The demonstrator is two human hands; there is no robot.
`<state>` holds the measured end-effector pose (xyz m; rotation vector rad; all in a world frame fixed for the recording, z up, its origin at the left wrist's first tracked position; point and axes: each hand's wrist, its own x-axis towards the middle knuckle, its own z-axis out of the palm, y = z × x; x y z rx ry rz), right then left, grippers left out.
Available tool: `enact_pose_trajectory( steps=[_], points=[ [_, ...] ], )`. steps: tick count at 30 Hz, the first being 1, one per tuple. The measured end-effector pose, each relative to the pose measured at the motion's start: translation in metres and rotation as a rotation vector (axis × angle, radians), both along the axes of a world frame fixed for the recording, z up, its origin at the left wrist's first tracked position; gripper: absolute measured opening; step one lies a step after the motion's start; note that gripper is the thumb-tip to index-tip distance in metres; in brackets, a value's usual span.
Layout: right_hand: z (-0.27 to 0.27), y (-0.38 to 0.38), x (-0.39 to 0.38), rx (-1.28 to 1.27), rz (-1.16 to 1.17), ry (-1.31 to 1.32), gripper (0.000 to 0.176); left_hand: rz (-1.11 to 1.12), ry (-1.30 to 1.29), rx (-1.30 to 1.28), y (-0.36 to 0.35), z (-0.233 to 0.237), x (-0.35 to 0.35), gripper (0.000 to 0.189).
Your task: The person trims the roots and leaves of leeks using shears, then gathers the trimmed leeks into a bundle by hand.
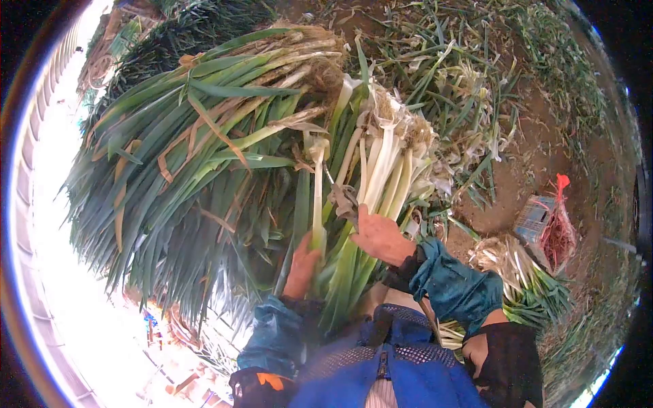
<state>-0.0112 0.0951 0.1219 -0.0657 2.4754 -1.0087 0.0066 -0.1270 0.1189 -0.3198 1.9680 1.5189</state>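
My left hand is wrapped round the stalk of a single leek, whose white root end points away from me. In my right hand is a small knife with a cloth-like wrapping; its thin metal tip reaches close to that leek's upper shaft. Beneath and beside the right hand lie several pale-stemmed leeks with their roots at the far end, leaves toward my body. A large heap of untrimmed leeks with long green leaves fills the left side. The right fingertips partly hide the knife's handle.
Leaf scraps cover the brown soil at the back and right. A bundle of leeks lies at lower right, near a box and a red-tied net bag. More green leaves are piled at the back left.
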Motion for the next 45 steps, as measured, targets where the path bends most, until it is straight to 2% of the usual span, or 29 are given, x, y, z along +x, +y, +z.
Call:
enact_pose_trajectory(
  steps=[3, 6, 9, 10, 12, 13, 15, 17, 19, 22, 24, 27, 30, 33, 37, 39, 40, 42, 43, 45],
  points=[
    [-0.002, -0.003, -0.008, -0.002, -0.030, 0.041, 0.036, 0.016, 0.104, 0.052, 0.000, -0.007, 0.009, 0.061],
    [-0.026, -0.002, -0.033, 0.032, -0.087, 0.051, 0.034, 0.034, -0.040, 0.074, -0.003, -0.002, 0.010, 0.060],
    [-0.025, -0.001, -0.040, 0.036, -0.094, 0.084, 0.034, 0.024, -0.074, 0.016, 0.006, 0.016, 0.007, 0.060],
    [-0.020, 0.000, -0.041, 0.031, -0.087, 0.101, 0.034, 0.026, -0.007, 0.008, -0.001, -0.003, 0.013, 0.060],
    [-0.003, 0.000, -0.034, 0.040, -0.020, -0.027, 0.047, 0.030, 0.126, -0.006, -0.023, -0.060, 0.037, 0.058],
    [0.002, 0.000, -0.032, 0.044, 0.014, -0.092, 0.054, -0.015, 0.144, 0.024, -0.026, -0.061, 0.039, 0.057],
    [-0.006, 0.007, -0.028, 0.014, -0.028, -0.058, 0.055, -0.072, 0.112, 0.047, -0.032, -0.065, 0.042, 0.056],
    [-0.008, 0.014, -0.025, 0.004, -0.056, -0.069, 0.056, -0.066, -0.059, 0.002, -0.024, -0.044, 0.037, 0.054],
    [-0.004, 0.017, -0.024, 0.007, -0.080, -0.124, 0.055, -0.034, -0.121, -0.052, -0.018, -0.036, 0.036, 0.053],
    [-0.006, 0.011, -0.004, -0.061, -0.006, 0.052, 0.048, -0.033, 0.035, -0.133, -0.012, -0.036, 0.041, 0.054],
    [-0.006, 0.009, -0.010, -0.042, 0.011, 0.080, 0.041, -0.081, 0.123, -0.245, -0.010, -0.029, 0.039, 0.055],
    [-0.017, 0.001, -0.029, -0.004, -0.031, 0.030, 0.036, -0.016, -0.081, -0.143, -0.003, -0.009, 0.032, 0.055],
    [-0.033, 0.001, -0.040, -0.003, -0.073, 0.023, 0.035, -0.013, -0.032, -0.141, -0.012, -0.033, 0.042, 0.055],
    [-0.018, 0.004, -0.039, -0.030, -0.030, 0.006, 0.036, -0.050, 0.020, -0.143, -0.020, -0.048, 0.050, 0.055],
    [0.008, 0.012, -0.012, -0.104, 0.135, -0.028, 0.049, -0.098, 0.051, -0.153, -0.008, -0.028, 0.038, 0.056],
    [0.015, 0.020, -0.011, -0.104, 0.091, -0.104, 0.051, -0.107, 0.046, -0.171, -0.001, -0.024, 0.035, 0.057],
    [0.014, 0.025, -0.011, -0.105, 0.070, -0.142, 0.053, -0.149, 0.066, -0.111, 0.000, -0.024, 0.031, 0.057],
    [-0.017, 0.047, -0.014, 0.104, 0.030, -0.024, 0.054, -0.234, 0.098, 0.015, 0.004, -0.028, 0.020, 0.058],
    [-0.014, 0.047, -0.018, 0.135, 0.008, -0.022, 0.052, -0.263, 0.211, 0.056, 0.011, -0.041, 0.015, 0.058],
    [0.018, 0.037, -0.023, 0.121, -0.033, -0.085, 0.045, -0.383, 0.196, -0.054, 0.024, -0.034, 0.000, 0.057]
  ],
)
